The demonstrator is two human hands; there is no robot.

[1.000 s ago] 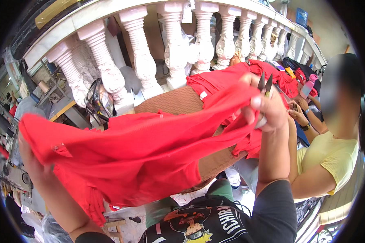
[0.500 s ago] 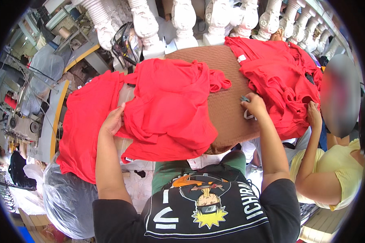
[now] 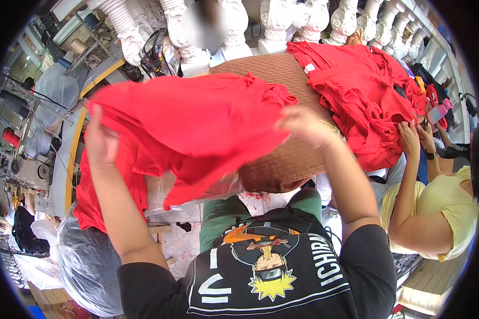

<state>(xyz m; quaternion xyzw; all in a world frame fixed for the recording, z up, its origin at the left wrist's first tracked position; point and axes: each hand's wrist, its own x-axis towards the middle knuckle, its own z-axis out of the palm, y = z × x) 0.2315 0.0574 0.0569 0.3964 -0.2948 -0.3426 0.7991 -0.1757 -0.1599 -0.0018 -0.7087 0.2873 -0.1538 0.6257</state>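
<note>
A red cloth garment (image 3: 197,119) is lifted and spread between my hands over a cushioned brown surface. My left hand (image 3: 102,141) is closed on its left edge, palm partly showing. My right hand (image 3: 308,126), smeared by motion, has its fingers at the garment's right edge and seems to grip it. Whether a small tool is also in my right hand cannot be made out. Under the lifted cloth, another red garment (image 3: 109,186) lies at the left. A heap of red garments (image 3: 351,90) rests on the right of the brown textured cover (image 3: 282,165).
At the right, a person in a yellow top (image 3: 436,212) has both hands at the red heap. White balusters (image 3: 274,26) line the far side. A sewing machine (image 3: 32,170) stands at the left, above a plastic-wrapped bundle (image 3: 85,266). A clear bag (image 3: 159,53) sits behind the surface.
My left hand has moved left and up, raising and stretching the garment that lay flat. My right hand has come left to its edge; the small blue-green tool in it no longer shows.
</note>
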